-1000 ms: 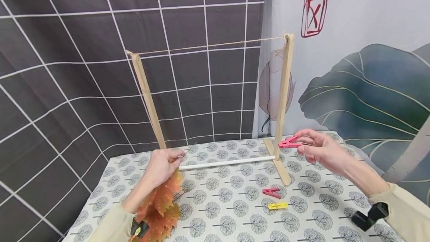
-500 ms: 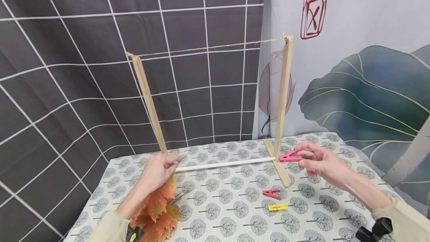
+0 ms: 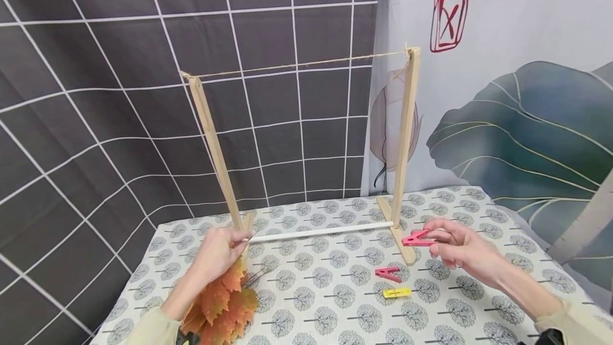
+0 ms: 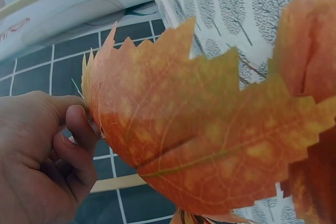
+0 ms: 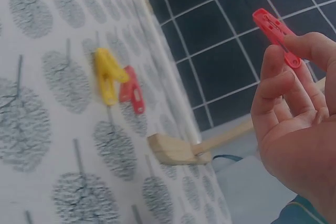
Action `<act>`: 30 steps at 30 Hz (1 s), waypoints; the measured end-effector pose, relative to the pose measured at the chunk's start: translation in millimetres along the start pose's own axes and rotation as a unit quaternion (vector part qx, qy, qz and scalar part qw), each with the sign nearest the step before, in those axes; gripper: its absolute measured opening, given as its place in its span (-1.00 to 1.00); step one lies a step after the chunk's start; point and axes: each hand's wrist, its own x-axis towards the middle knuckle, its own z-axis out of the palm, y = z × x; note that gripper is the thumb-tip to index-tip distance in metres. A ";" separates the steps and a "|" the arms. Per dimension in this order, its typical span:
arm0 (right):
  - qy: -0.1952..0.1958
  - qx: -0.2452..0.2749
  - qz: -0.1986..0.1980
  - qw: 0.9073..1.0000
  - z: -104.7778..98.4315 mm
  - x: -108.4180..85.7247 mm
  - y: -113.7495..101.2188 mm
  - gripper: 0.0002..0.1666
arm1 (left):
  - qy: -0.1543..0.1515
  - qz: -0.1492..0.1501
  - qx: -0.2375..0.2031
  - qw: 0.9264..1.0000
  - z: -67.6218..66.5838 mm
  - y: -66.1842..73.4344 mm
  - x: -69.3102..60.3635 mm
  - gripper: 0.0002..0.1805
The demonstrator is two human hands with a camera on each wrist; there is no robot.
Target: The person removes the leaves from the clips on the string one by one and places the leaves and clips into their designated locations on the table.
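Observation:
In the head view, my left hand (image 3: 216, 253) pinches an orange artificial maple leaf (image 3: 234, 276) near its stem, close to the left foot of the wooden frame. The leaf (image 4: 178, 114) fills much of the left wrist view and partly overlaps the fingertips. Other orange leaves (image 3: 232, 318) lie beneath it on the table. On the other side, my right hand (image 3: 462, 246) holds a red clothespin (image 3: 417, 238) between thumb and fingers, just beside the frame's right foot. A second red clothespin (image 3: 388, 274) and a yellow clothespin (image 3: 397, 293) lie on the cloth.
Two wooden posts, the left post (image 3: 214, 148) and the right post (image 3: 406, 132), carry a twine line (image 3: 297, 65) between their tops. A white rod (image 3: 321, 232) joins them low down. Dark gridded curtain (image 3: 268, 25) hangs behind the tree-print tablecloth (image 3: 345, 323).
My left hand has moved down and left with the maple leaf. My right hand has lowered with the red clothespin. The things on the table have stayed put.

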 end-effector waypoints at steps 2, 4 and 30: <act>-0.004 0.014 0.004 1.000 0.9 -3.4 4.7 -0.55 | -0.002 -0.004 0.006 1.000 0.6 -1.5 -2.4 -0.77; -0.005 0.020 0.008 1.000 1.7 -6.7 9.4 -0.54 | -0.003 -0.008 0.010 1.000 0.9 -2.5 -4.4 -0.77; -0.035 0.090 0.069 0.993 20.0 -34.7 58.4 -0.53 | -0.035 -0.047 0.041 0.997 12.8 -15.4 -31.9 -0.77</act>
